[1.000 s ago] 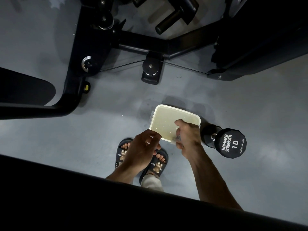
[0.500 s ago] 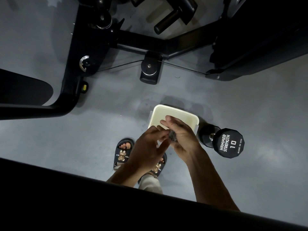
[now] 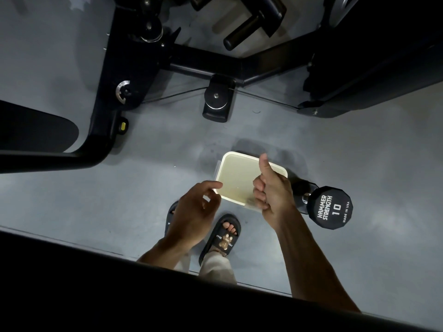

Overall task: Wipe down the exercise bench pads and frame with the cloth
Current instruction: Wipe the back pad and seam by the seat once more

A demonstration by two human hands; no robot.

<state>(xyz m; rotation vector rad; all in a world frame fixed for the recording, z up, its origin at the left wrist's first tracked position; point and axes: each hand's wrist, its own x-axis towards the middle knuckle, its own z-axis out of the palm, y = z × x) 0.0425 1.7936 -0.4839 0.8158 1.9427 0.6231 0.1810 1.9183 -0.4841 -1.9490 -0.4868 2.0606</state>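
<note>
Left hand (image 3: 191, 212) relaxed; right hand (image 3: 272, 192) apparently fisted, thumb up.

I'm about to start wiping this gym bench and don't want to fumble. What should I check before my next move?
1. Cloth in hand: cannot tell. The right hand has curled fingers and a raised thumb; no cloth shows clearly.
2. Left hand free: ok, relaxed and holding nothing.
3. White square plastic tub upright on the grey floor, holding cloudy liquid: ok.
4. Path clear: not ok. The black hexagonal dumbbell lies beside the tub.
5. Dry floor around the black slide sandals: cannot tell.
</note>
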